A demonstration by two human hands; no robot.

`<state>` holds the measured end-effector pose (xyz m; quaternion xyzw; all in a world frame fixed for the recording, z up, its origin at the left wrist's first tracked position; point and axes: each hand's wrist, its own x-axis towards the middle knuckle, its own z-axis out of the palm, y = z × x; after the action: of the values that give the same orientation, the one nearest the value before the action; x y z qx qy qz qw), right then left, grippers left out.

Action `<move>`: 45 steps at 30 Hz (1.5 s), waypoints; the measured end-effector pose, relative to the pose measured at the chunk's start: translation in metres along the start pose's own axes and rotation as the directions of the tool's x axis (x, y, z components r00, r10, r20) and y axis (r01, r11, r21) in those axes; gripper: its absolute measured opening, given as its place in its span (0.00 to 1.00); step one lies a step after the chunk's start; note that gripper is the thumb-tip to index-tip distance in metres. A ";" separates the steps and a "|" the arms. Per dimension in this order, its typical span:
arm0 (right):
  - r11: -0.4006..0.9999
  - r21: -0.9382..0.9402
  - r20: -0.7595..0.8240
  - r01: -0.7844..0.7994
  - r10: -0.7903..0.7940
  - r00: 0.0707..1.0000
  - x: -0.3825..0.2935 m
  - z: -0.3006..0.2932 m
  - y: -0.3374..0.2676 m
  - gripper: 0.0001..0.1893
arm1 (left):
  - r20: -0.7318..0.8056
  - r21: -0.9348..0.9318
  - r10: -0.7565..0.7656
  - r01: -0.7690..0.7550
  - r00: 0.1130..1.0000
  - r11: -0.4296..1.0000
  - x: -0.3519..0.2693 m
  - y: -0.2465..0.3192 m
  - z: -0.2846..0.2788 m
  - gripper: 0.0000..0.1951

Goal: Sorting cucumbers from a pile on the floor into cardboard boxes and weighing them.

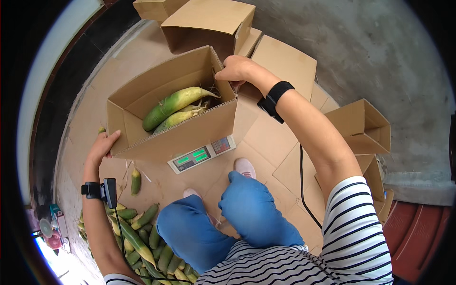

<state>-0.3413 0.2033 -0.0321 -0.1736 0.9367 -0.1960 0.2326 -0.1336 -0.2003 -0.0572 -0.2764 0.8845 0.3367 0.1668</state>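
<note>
Both hands hold an open cardboard box (199, 126) at its two short ends. My left hand (102, 145) grips the left end, its thumb against the outer wall near the rim. At the right end, my right hand (236, 69) has its fingers curled over the upper edge. Inside lie a large green radish (171, 106) and at least one more below it, with thin roots. Just under the box, the display and keypad of a digital scale (201, 155) stick out, with green digits lit. Whether the box rests on the scale is hidden.
A pile of green radishes (142, 238) lies at the lower left, and a single radish (135, 181) apart from it. Open cardboard boxes stand ahead (210, 17) and at the right (359, 126). Flattened cardboard (270, 149) covers the floor. A black cable (302, 188) hangs beside my right arm.
</note>
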 end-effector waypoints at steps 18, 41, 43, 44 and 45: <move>0.985 0.085 -0.242 0.148 -0.124 0.962 -0.125 0.008 0.078 0.17 | -0.188 -0.143 0.163 -0.191 0.968 0.971 -0.050 0.034 0.036 0.20; 0.362 0.558 -0.093 -0.746 0.921 0.378 -0.642 0.230 0.353 0.18 | 0.523 -0.051 0.776 -0.896 0.352 0.441 -0.197 0.334 0.244 0.22; 0.339 0.515 -0.029 -0.787 0.925 0.379 -0.643 0.203 0.338 0.19 | 0.363 -0.070 0.836 -0.882 0.412 0.465 -0.185 0.309 0.198 0.19; 0.458 0.083 0.074 -0.885 0.883 0.464 -0.632 0.173 0.335 0.19 | 0.319 -0.030 0.780 -0.816 0.539 0.577 -0.178 0.289 0.175 0.16; 0.539 -0.346 0.202 -0.768 0.842 0.500 -0.623 0.155 0.342 0.18 | 0.273 -0.064 0.747 -0.763 0.606 0.643 -0.176 0.270 0.157 0.16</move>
<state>0.1748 0.7129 -0.0828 0.2305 0.8663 0.0699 0.4375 -0.1400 0.1417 0.0507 0.1769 0.8957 0.3841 0.1378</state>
